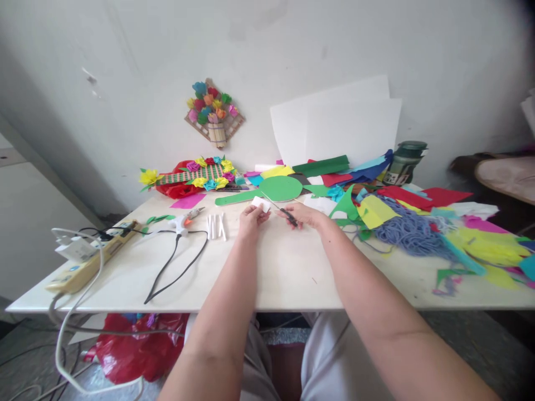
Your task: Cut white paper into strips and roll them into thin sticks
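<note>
My left hand (pixel 253 219) pinches a small piece of white paper (pixel 261 204) over the middle of the table. In my right hand (pixel 301 214) is a pair of scissors (pixel 288 216) with dark handles, its blades pointing left toward the paper. Whether the blades touch the paper I cannot tell. Just behind both hands lies a green paddle-shaped piece (pixel 281 188) with a long strip-like handle reaching left. Several thin white paper rolls (pixel 216 227) lie to the left of my left hand.
A glue gun (pixel 180 223) with a black cord lies left, near a power strip (pixel 92 256). Blue-grey yarn (pixel 413 228) and coloured paper scraps (pixel 378 211) cover the right side. A dark bottle (pixel 404 162) stands behind them. A flower-decorated craft (pixel 196 174) lies at the back left.
</note>
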{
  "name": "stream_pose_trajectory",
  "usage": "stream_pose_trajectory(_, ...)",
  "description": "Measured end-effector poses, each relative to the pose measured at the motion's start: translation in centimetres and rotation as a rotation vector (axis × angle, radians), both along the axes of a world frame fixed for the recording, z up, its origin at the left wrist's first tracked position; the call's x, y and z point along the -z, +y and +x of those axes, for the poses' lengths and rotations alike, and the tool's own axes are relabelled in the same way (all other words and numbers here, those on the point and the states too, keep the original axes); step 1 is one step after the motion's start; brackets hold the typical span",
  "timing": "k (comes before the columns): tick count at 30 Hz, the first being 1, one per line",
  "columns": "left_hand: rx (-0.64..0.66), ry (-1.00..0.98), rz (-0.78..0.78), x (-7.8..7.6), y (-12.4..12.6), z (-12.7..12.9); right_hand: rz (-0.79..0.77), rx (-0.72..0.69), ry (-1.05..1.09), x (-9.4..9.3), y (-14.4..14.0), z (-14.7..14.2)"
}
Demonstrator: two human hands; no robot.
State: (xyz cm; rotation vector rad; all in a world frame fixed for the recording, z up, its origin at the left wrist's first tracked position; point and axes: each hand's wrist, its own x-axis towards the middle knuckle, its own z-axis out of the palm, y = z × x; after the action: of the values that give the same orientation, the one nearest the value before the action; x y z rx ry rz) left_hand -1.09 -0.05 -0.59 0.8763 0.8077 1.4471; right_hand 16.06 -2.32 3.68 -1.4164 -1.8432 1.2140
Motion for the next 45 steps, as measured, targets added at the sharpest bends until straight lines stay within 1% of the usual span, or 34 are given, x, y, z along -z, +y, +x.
stream_pose_trajectory(5, -0.007, -0.129, -0.017, -0.2, -0.1, -0.3, 0.002, -0.056, 0.124, 0.8, 0.5, 0.2)
stream_pose_trajectory(8, 0.003, -0.167, -0.012, -0.3, -0.3, -0.4, -0.013, -0.110, 0.149, 1.1, 0.6, 0.2)
stream_pose_trajectory(13, 0.034, -0.146, -0.029, -0.4, -0.3, -0.6, -0.021, -0.120, 0.151, 1.0, 0.5, 0.2)
stream_pose_trajectory(17, 0.081, -0.130, -0.042, -0.1, -0.1, -1.0, -0.019, -0.107, 0.098, 0.9, 0.3, 0.3)
stream_pose_trajectory(24, 0.118, -0.146, -0.045, 0.2, 0.1, -1.3, -0.001, -0.112, 0.043, 0.7, 0.0, 0.0)
stream_pose_trajectory(32, 0.122, -0.176, -0.080, 0.1, 0.0, -1.5, -0.002, -0.141, 0.048, 0.5, -0.2, -0.1)
stream_pose_trajectory(37, 0.147, -0.175, -0.078, 0.2, 0.1, -1.5, 0.009, -0.155, 0.044, 0.4, -0.3, -0.2)
stream_pose_trajectory(45, 0.149, -0.169, -0.094, 0.2, 0.0, -1.5, -0.015, -0.136, 0.044, 0.1, -0.6, -0.4)
